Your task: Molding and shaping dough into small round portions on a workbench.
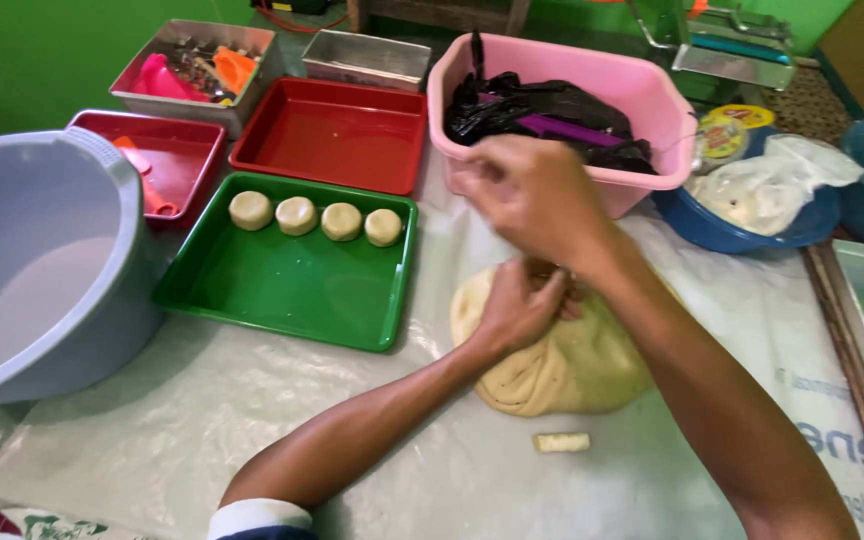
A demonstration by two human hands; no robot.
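Your left hand [520,303] is closed on the upper edge of the big dough lump [562,360], fingers curled into it and pinching up a bit of dough. Your right hand [532,195] is raised just above it, blurred, fingers drawn together; whether it pinches anything, you cannot tell.

The dough lump lies on the plastic sheet [252,420], just to the right of the green tray [292,275]. It is a rough oval whose long axis runs from the end nearest the green tray's right edge down and away toward you, on a slight diagonal. A small dough scrap [562,441] lies apart from the lump on the near side, its long axis crosswise to you.

Inside the green tray, four round dough pieces [316,216] sit in a row along the far wall. Behind the green tray is a red tray [337,135]; to its left, a grey bucket [42,260]; behind and right of it, a pink tub [592,80].
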